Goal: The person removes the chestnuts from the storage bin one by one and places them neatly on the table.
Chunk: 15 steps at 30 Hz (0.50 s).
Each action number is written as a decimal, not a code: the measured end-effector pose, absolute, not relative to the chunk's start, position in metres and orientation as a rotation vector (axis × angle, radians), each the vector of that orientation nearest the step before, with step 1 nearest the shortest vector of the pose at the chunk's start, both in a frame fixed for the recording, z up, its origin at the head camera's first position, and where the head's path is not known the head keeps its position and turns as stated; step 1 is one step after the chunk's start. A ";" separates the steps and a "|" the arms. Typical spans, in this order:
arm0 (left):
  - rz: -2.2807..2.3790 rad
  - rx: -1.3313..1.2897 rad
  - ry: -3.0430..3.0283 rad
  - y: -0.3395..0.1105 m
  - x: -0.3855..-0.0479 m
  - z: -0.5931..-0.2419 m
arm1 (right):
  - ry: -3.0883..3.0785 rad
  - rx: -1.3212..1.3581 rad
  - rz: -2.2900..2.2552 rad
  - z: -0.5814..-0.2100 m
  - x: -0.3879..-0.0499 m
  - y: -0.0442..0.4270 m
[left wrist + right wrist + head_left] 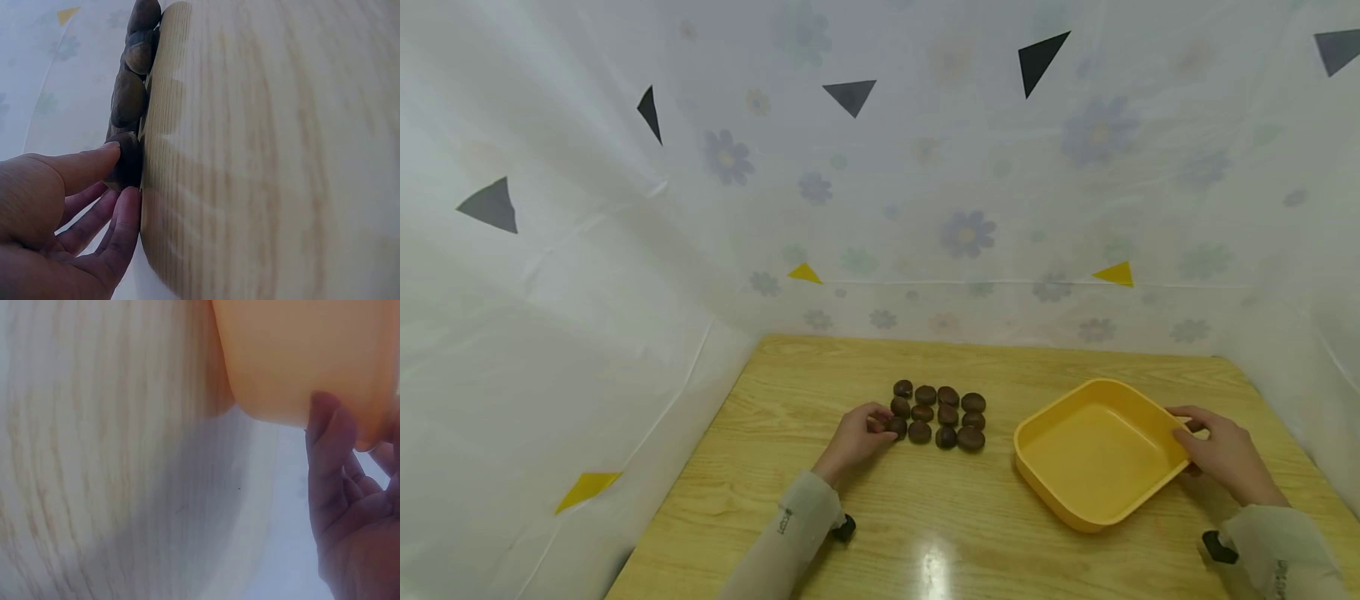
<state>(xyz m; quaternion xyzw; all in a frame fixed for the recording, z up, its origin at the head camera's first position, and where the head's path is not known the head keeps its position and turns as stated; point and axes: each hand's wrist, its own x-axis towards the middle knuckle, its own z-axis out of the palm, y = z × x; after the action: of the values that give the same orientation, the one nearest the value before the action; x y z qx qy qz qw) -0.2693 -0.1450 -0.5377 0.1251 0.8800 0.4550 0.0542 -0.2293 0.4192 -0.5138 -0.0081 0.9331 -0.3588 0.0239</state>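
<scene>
Dark brown chestnuts [922, 412] lie in neat rows on the wooden table [970, 517]. At the near left corner of these rows, my left hand [859, 435] pinches one chestnut [128, 161] between thumb and fingers. In the left wrist view that chestnut sits at the end of a line of others, close against its neighbour. To the right is a yellow plastic basin [1093, 454] with rounded corners and nothing inside. My right hand [1225, 454] grips its right rim, the thumb at the rim and fingers against the outer wall [287, 369].
A white sheet [917, 183] with faded flowers hangs behind the table and along its sides. Black, grey and yellow triangles [805, 273] are on the sheet. Bare wood separates the chestnuts from the basin.
</scene>
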 end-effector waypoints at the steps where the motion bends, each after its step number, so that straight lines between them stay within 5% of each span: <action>1: 1.382 0.384 2.675 -0.145 -0.269 -0.538 | 2.889 -0.025 -1.105 -0.513 -0.229 0.420; 15: 1.415 0.351 2.661 -0.151 -0.271 -0.532 | 2.889 -0.025 -1.037 -0.505 -0.228 0.425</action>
<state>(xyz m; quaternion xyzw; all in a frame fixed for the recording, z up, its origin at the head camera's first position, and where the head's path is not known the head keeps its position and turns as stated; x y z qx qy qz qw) -0.2708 -0.1509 -0.5325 0.1155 0.8758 0.4656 0.0538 -0.2276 0.4246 -0.5051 -0.0080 0.9406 -0.3377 0.0358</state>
